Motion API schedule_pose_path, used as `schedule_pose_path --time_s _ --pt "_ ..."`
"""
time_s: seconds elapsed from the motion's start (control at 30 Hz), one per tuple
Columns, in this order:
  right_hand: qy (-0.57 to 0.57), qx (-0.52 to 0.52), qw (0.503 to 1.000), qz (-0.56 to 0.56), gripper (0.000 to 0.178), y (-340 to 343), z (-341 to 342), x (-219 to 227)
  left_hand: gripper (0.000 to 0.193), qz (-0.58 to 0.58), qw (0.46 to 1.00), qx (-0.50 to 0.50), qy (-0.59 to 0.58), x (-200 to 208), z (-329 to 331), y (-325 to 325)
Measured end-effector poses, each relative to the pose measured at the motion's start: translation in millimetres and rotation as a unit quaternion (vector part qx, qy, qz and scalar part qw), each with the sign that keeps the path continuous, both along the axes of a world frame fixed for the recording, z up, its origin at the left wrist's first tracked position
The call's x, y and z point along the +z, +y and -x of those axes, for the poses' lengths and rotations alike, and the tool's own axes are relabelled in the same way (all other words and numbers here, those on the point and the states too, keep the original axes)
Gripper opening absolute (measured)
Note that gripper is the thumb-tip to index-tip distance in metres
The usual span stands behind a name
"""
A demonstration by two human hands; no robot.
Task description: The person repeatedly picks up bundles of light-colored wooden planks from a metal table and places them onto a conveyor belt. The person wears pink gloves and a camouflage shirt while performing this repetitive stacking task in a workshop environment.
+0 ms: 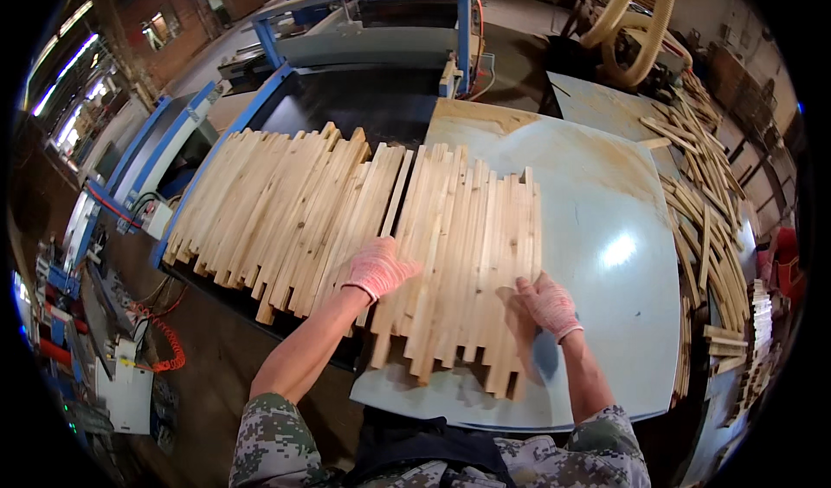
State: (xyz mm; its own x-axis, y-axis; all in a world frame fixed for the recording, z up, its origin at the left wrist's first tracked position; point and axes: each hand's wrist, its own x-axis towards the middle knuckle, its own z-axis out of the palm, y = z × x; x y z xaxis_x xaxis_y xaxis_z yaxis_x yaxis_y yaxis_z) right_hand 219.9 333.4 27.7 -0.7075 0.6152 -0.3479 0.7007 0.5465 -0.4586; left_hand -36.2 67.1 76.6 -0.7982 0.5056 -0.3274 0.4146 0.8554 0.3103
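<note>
Pale wooden strips (463,246) lie side by side in a batch on the light-coloured tabletop (619,315), their ends uneven. My left hand (379,269), in a pink-and-white knit glove, grips the batch's left edge, its thumb over the strips and its other fingers partly hidden. At the right edge my right hand (551,306), gloved alike, holds the outer strips with its thumb on top. A wider batch of similar strips (268,211) lies to the left on the machine's black bed (355,103). A narrow dark gap separates the two batches toward their far ends.
A blue machine frame (363,3) spans the bed at the back. Loose strips (705,228) are heaped along the right, below a thick beige hose (645,38). Sawdust (485,118) covers the tabletop's far edge. A coiled red air hose (169,341) hangs at lower left.
</note>
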Motion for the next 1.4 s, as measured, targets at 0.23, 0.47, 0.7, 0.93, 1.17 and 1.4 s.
schedule_pose_path --time_s 0.23,0.47,0.7,0.93,1.17,1.4 --pt "-0.009 -0.149 0.986 -0.069 0.080 3 -67 -1 0.076 -0.171 0.970 -0.127 -0.116 -30 -38 -8" --pt "0.199 -0.183 0.928 -0.258 0.078 -156 -1 50 0.052 -0.346 0.801 -0.188 -0.451 -6 45 -204" --pt "0.359 -0.141 0.910 0.151 0.073 -292 101 18 0.080 -0.197 0.943 0.174 0.206 -1 293 -516" --pt "0.323 -0.127 0.929 0.130 0.071 -323 175 -41 0.106 0.123 0.879 0.380 0.262 70 392 -663" --pt "0.321 -0.169 0.926 0.103 0.070 -313 163 -70 0.096 0.164 0.894 0.294 0.296 38 428 -703" --pt "0.255 -0.158 0.954 0.023 0.077 -343 169 -25 0.074 -0.024 0.943 0.210 0.257 57 396 -729"
